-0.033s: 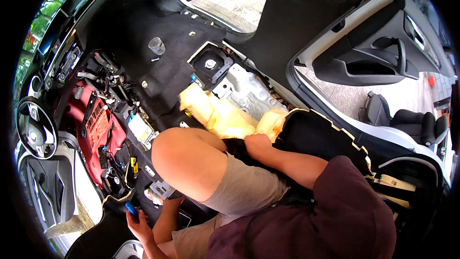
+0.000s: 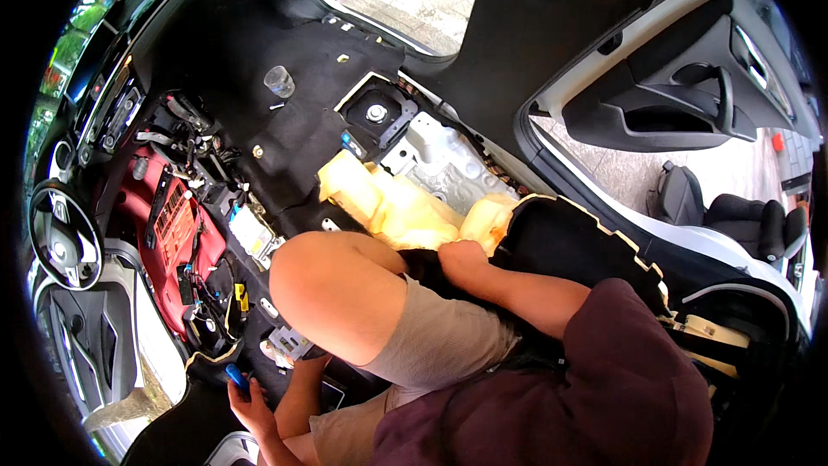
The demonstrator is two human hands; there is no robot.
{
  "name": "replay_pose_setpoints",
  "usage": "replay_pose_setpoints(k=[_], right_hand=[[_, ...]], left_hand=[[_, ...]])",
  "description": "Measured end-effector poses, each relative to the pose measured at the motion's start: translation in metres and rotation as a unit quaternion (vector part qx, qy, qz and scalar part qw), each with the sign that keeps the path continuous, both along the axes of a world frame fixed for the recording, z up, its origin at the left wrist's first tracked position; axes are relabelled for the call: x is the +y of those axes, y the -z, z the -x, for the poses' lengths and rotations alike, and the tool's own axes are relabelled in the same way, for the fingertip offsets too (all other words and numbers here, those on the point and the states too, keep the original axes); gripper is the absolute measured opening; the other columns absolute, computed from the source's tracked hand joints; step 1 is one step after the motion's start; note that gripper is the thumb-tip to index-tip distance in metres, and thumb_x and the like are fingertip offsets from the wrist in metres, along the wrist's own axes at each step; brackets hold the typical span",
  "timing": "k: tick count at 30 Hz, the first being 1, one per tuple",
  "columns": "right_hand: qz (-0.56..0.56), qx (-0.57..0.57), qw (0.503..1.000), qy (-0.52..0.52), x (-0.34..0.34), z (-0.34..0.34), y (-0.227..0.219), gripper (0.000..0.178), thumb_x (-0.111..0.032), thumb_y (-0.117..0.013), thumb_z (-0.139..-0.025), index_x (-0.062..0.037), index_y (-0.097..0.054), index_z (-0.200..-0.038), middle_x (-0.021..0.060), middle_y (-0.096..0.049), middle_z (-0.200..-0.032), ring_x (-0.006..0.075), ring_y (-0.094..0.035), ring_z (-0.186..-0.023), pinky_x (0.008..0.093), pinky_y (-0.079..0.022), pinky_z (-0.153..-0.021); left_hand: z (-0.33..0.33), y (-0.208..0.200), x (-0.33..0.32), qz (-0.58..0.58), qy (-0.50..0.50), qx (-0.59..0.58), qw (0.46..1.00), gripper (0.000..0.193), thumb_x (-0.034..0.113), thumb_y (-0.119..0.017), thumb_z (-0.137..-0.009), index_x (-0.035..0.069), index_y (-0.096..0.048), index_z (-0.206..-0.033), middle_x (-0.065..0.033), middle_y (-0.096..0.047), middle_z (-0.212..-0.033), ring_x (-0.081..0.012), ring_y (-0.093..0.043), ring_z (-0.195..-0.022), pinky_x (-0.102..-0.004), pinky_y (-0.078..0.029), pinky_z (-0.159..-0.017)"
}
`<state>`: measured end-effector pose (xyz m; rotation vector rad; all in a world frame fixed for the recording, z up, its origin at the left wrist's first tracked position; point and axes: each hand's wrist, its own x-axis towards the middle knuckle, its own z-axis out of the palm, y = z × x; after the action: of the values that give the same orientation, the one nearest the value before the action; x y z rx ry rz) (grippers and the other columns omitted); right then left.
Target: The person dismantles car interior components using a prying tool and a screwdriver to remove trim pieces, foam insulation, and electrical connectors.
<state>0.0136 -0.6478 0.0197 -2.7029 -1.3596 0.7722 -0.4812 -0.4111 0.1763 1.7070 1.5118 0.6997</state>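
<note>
At the lower left, my left hand [image 2: 251, 412] is closed round a small tool with a blue handle [image 2: 236, 374]; its working end cannot be made out. My right hand [image 2: 463, 260] is a fist at the near edge of the folded-back floor carpet, gripping it where its yellow foam backing [image 2: 485, 224] shows. More of that thick foam [image 2: 388, 203] lies turned up just left of the fist. Black carpet [image 2: 561, 246] continues to the right of it. Past the foam, a bare silvery metal floor panel [image 2: 444, 164] is exposed.
A clear cup [image 2: 279, 82] stands on the black carpet further off. To the left are a red panel [image 2: 177, 224], loose wiring [image 2: 198, 289] and a steering wheel [image 2: 65, 237]. My bent knee [image 2: 332, 285] is between my hands. At the right, a car door [image 2: 681, 95] hangs open.
</note>
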Motion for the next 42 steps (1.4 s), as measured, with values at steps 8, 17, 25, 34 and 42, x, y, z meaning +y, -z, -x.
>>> replay_pose_setpoints(k=[8, 17, 25, 34, 42], right_hand=[[-0.063, 0.006, 0.998, -0.005, -0.006, 0.001, 0.013, 0.014, -0.013, -0.066, -0.087, -0.0060, -0.077, -0.083, 0.0178, -0.078, -0.084, 0.0357, -0.078, -0.078, 0.0485, -0.061, -0.069], [-0.055, -0.015, 0.998, -0.005, -0.008, -0.012, 0.005, 0.011, -0.013, -0.066, -0.086, -0.0063, -0.073, -0.092, 0.0165, -0.077, -0.092, 0.0324, -0.077, -0.090, 0.0460, -0.060, -0.076], [-0.048, 0.044, 0.989, 0.132, -0.002, -0.118, -0.048, 0.020, -0.021, -0.076, -0.086, -0.0086, -0.073, -0.102, 0.0192, -0.077, -0.098, 0.0405, -0.074, -0.098, 0.0534, -0.060, -0.085], [-0.087, -0.022, 0.995, 0.053, 0.038, -0.079, -0.037, 0.020, -0.013, -0.073, -0.087, -0.0063, -0.067, -0.104, 0.0163, -0.073, -0.100, 0.0379, -0.076, -0.091, 0.0485, -0.062, -0.075], [-0.194, -0.159, 0.959, 0.133, 0.011, -0.115, -0.073, 0.077, -0.023, -0.080, -0.087, 0.0080, -0.048, -0.149, 0.0290, -0.051, -0.145, 0.0461, -0.050, -0.138, 0.0542, -0.041, -0.117]], left_hand=[[-0.018, 0.016, 0.001, 0.047, -0.035, -0.008, 0.998, 0.020, 0.009, -0.070, -0.106, 0.004, -0.064, -0.124, 0.0025, -0.061, -0.084, -0.0054, -0.058, -0.069, -0.0214, -0.042, -0.058], [-0.051, 0.008, 0.029, 0.036, -0.004, 0.041, 0.999, 0.023, 0.009, -0.071, -0.106, 0.002, -0.065, -0.126, 0.0019, -0.064, -0.086, -0.0054, -0.059, -0.069, -0.0205, -0.043, -0.058], [-0.072, 0.004, 0.038, 0.028, 0.015, 0.045, 0.998, 0.024, 0.009, -0.071, -0.106, 0.001, -0.065, -0.127, 0.0018, -0.065, -0.088, -0.0049, -0.059, -0.069, -0.0202, -0.043, -0.058], [-0.100, -0.002, 0.046, -0.015, 0.003, 0.041, 0.999, 0.020, 0.010, -0.068, -0.107, 0.002, -0.064, -0.125, 0.0052, -0.055, -0.081, -0.0037, -0.047, -0.064, -0.0197, -0.033, -0.055], [-0.198, -0.055, 0.033, -0.021, 0.096, -0.027, 0.995, 0.025, 0.003, -0.071, -0.104, 0.001, -0.065, -0.128, 0.0018, -0.063, -0.102, -0.0045, -0.051, -0.080, -0.0201, -0.039, -0.067]])
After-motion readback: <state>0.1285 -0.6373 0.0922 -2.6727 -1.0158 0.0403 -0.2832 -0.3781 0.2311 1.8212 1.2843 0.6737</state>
